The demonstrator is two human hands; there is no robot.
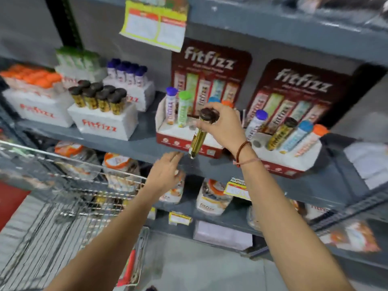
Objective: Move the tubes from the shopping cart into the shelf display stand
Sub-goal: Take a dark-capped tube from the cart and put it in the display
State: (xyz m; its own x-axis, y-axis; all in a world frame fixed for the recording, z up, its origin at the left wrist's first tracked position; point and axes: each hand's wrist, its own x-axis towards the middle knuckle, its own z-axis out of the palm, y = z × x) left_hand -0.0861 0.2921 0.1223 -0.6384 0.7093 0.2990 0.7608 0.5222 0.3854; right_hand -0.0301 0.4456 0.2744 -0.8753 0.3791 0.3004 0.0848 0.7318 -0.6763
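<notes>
tube (198, 141), slim gold cylinder, in right hand (225, 124).

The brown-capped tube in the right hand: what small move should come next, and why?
Probably lift it slightly back and lower it into the left display stand. The right hand grips the brown-capped tube by its cap, hanging in front of that stand, where an empty hole shows beside the green-capped tube.

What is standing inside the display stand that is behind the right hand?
In the display stand stand a purple-capped tube and a green-capped tube. A blue cap and an orange cap show above the right hand, which covers their bodies while holding a brown-capped tube.
</notes>
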